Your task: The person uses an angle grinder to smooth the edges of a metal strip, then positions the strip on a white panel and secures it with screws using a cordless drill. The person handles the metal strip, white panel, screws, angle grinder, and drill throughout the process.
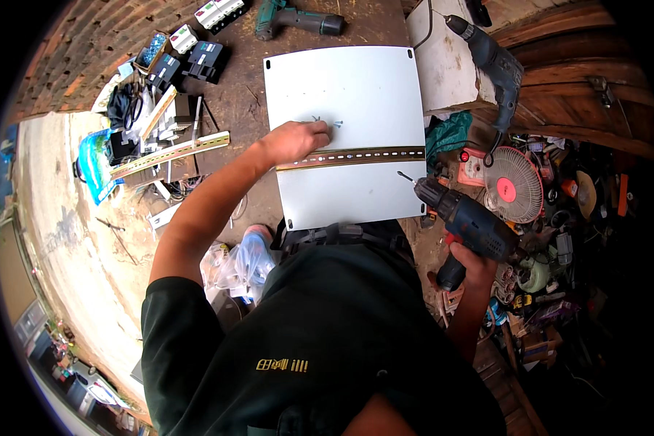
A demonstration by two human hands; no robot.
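A white metal plate (345, 80) with slots at its corners lies in front of me, its near edge against my body. Across it runs a slotted metal DIN rail (374, 155). My left hand (298, 141) rests on the plate at the rail's left part, fingers curled together; what they hold, if anything, is hidden. A few small screws (337, 124) lie on the plate right by its fingertips. On the right, my right hand (475, 264) grips the handle of a dark blue cordless drill (479, 224). The drill's bit points left, just off the plate's right edge.
A green drill (298, 21) lies on the brown table (240, 62) behind the plate. Black and white electrical modules (205, 59) and loose rails (171, 156) sit at left. Another drill (495, 69) is at far right, above a pink fan (512, 185) and cluttered tools.
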